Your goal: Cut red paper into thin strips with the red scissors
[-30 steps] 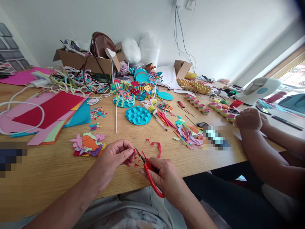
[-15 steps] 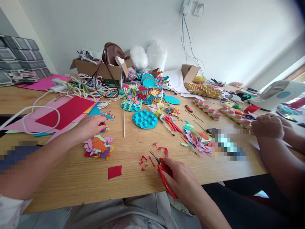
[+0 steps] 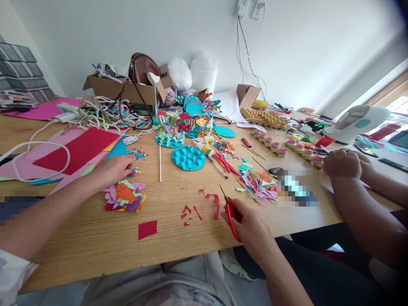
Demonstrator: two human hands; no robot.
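Note:
My right hand [image 3: 247, 219] is wrapped round red-handled scissors [image 3: 233, 221]. Their thin blades lie together and point up and left above the table. Left of them are red paper scraps [image 3: 216, 206] and a red paper rectangle [image 3: 148, 230]. My left hand [image 3: 119, 168] rests with fingers pressed together beside a small heap of tiny coloured paper bits [image 3: 135, 171]. Whatever its fingertips may hold is hidden. Just below it lies a pile of paper fish cutouts [image 3: 126, 195], an orange one on top.
Blue textured discs [image 3: 188, 158], coloured paper strips [image 3: 258, 182] and a brush [image 3: 218, 167] lie mid-table. Coloured sheets [image 3: 76, 151] and a white cable [image 3: 68, 159] are at left. A cardboard box [image 3: 121, 91] stands behind. At right, another person's hands [image 3: 344, 163] work near a white fan [image 3: 357, 123].
My right hand has carried the scissors right and slightly up, away from the small red scraps, and the blades have come together. My left hand stays by the paper bits. The view has shifted slightly.

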